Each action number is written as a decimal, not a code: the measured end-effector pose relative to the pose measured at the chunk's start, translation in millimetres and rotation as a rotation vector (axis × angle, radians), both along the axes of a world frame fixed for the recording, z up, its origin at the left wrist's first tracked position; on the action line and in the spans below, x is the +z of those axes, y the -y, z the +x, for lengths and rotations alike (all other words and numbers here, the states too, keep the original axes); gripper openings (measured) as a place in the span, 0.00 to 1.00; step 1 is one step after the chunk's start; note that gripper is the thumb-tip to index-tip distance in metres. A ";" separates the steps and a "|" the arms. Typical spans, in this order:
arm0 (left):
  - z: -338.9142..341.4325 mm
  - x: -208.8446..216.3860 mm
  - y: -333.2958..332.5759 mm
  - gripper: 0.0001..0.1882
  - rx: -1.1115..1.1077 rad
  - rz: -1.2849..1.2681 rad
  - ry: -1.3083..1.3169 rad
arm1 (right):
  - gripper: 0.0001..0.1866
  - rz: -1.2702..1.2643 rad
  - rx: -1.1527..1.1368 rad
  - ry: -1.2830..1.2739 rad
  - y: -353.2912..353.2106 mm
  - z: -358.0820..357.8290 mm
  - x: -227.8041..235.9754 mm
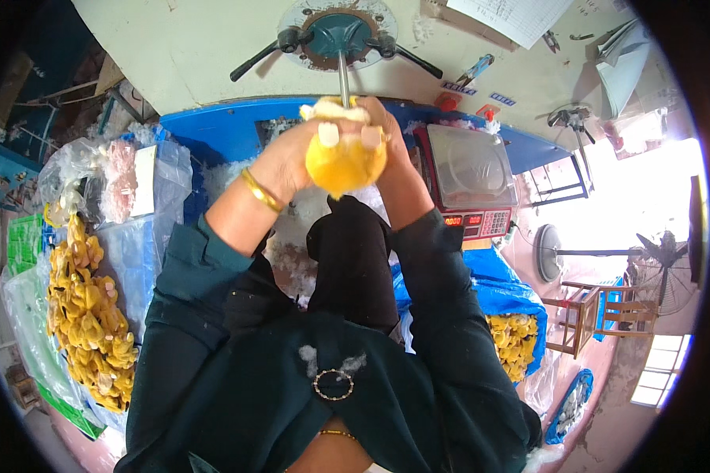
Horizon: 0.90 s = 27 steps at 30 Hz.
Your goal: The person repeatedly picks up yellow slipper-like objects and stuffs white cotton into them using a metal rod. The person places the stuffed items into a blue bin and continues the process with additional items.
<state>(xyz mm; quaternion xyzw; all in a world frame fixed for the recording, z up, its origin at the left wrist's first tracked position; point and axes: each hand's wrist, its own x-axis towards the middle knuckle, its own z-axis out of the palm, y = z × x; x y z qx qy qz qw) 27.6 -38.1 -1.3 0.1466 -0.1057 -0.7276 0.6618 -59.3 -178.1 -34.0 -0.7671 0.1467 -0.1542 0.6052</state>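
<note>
A small yellow plush toy (pixel 345 165) with cream patches is at the end of a metal tube (pixel 343 79) that juts from a green round fitting (pixel 339 35) on the pale machine panel. The tube's end is hidden at the toy's cream-coloured part. My left hand (pixel 290 156), with a gold bangle at the wrist, grips the toy's left side. On the opposite side my right hand (pixel 390 135) is closed round it, its fingers partly hidden behind the toy. Both hands hold the toy up against the tube.
A red digital scale (pixel 477 169) stands close by on the right. Yellow plush skins (pixel 87 315) lie heaped at left, and more yellow pieces (pixel 513 343) fill a blue bag at right. Black handles (pixel 254 65) flank the fitting. Further right are a standing fan (pixel 663 268) and wooden chair (pixel 580 319).
</note>
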 end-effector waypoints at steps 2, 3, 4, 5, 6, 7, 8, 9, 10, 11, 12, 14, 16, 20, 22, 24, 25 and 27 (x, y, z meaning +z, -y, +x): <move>-16.8 -0.9 -6.5 0.18 0.051 0.112 0.046 | 0.22 -0.080 0.121 -0.046 -8.9 -14.6 20.3; -22.5 2.8 -10.4 0.17 0.097 0.159 0.133 | 0.19 0.281 0.121 0.103 -6.9 -15.4 -1.8; -24.0 0.3 -13.2 0.17 0.079 0.157 0.111 | 0.18 0.288 0.069 0.166 -13.3 -20.8 -4.2; -23.0 -2.5 -14.1 0.17 0.059 0.155 0.088 | 0.17 0.294 0.015 0.229 -19.7 -26.0 -3.6; -24.0 -4.5 -17.1 0.17 0.038 0.152 0.065 | 0.16 0.299 -0.043 0.290 -25.2 -31.4 -5.1; -27.8 5.2 -18.0 0.18 0.034 0.154 0.079 | 0.15 0.066 -0.077 0.235 -27.1 -33.0 -4.0; -29.4 0.8 -21.2 0.18 0.011 0.082 0.067 | 0.13 -0.163 -0.121 0.177 -29.4 -33.6 -3.5; -27.7 -7.1 -28.9 0.19 -0.015 0.010 0.055 | 0.13 -0.231 -0.086 0.083 -33.4 -35.9 -1.0; -33.0 -6.4 -35.4 0.20 0.015 -0.074 0.207 | 0.12 -0.400 -0.075 0.093 -32.4 -42.4 -2.5; -36.5 -5.8 -43.2 0.21 0.066 -0.151 0.359 | 0.12 -0.524 -0.092 0.131 -37.3 -50.4 -4.5; -44.3 2.7 -50.9 0.21 0.097 -0.089 0.480 | 0.11 -0.581 -0.134 0.134 -36.9 -61.1 -6.7; -52.8 12.4 -60.2 0.23 0.070 0.196 0.553 | 0.12 -0.325 -0.283 0.045 -26.1 -82.9 -12.3; -46.9 -15.9 -77.0 0.22 0.055 0.330 0.489 | 0.14 0.041 -0.540 -0.103 1.3 -105.0 -23.4; -39.5 -42.2 -98.2 0.20 0.008 0.380 0.432 | 0.17 0.114 -1.149 -0.135 124.7 -197.0 -85.2; -41.9 -53.1 -94.7 0.19 -0.039 0.360 0.487 | 0.23 -0.309 -1.422 -0.429 187.3 -279.3 -134.9; -39.2 -60.5 -102.1 0.18 -0.001 0.376 0.494 | 0.27 0.075 -1.218 -0.491 195.6 -294.8 -130.7; -37.8 -63.8 -107.0 0.17 0.027 0.402 0.506 | 0.24 0.148 -1.214 -0.474 183.9 -284.9 -118.0; -37.6 -71.1 -115.3 0.16 0.068 0.443 0.507 | 0.22 -0.197 -1.234 -0.458 151.9 -284.2 -92.6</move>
